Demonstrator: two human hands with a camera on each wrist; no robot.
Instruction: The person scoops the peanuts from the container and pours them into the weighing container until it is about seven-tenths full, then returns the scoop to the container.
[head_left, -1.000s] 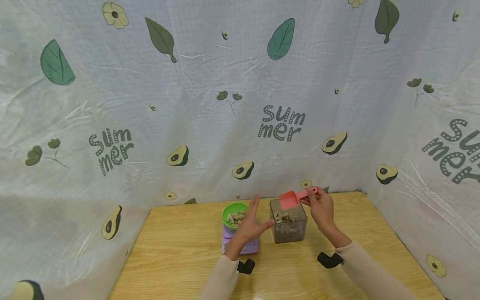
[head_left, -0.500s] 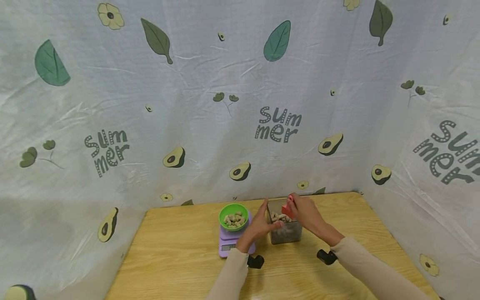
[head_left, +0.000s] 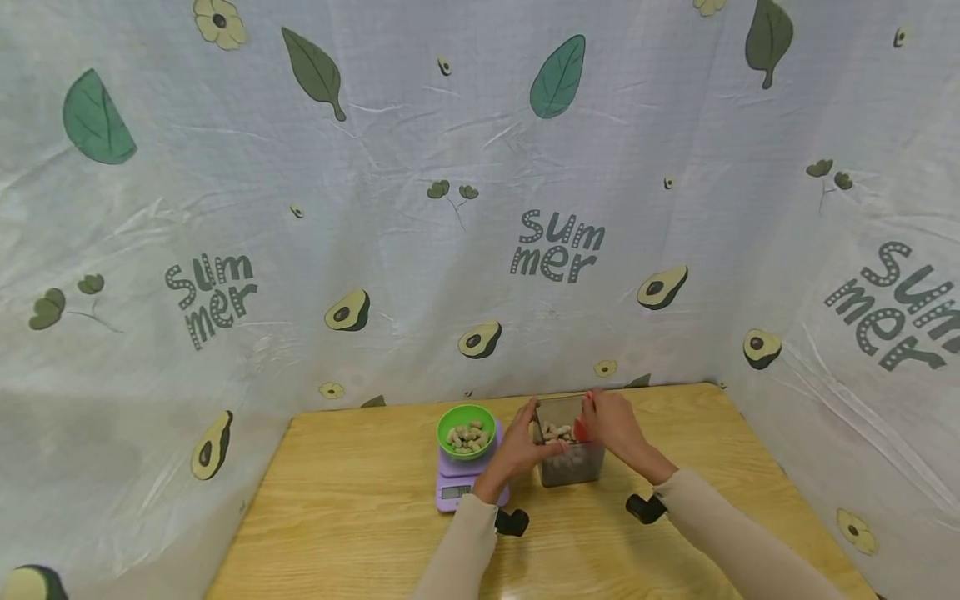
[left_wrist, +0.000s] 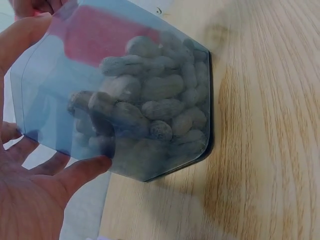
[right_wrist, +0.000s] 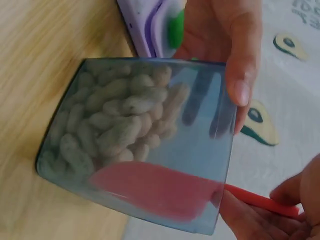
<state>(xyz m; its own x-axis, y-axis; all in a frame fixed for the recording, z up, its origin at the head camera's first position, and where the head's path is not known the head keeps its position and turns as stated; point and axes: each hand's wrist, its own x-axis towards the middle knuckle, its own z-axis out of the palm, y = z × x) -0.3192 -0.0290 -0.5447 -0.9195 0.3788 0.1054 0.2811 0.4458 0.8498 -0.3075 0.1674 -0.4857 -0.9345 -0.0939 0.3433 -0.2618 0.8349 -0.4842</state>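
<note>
A translucent grey plastic box (head_left: 572,472) stands on the table, partly filled with unshelled peanuts (right_wrist: 120,135). My left hand (head_left: 517,450) grips its left side; in the right wrist view the thumb lies on the front wall by the rim, and fingers show through the side wall. My right hand (head_left: 617,423) pinches the handle of a red scoop (right_wrist: 155,192) at the box's right rim. Down inside the box, the scoop's blade stands against the peanuts, seen through the clear walls in both wrist views.
Left of the box, a green bowl (head_left: 444,427) of peanuts sits on a purple kitchen scale (head_left: 447,475) with a lit display. My left forearm passes close to the scale. A white patterned curtain (head_left: 405,250) hangs behind the wooden table (head_left: 345,492).
My right hand has swung the scoop from above the box down into it, turning its blade downward. My left hand has moved right from beside the bowl onto the box.
</note>
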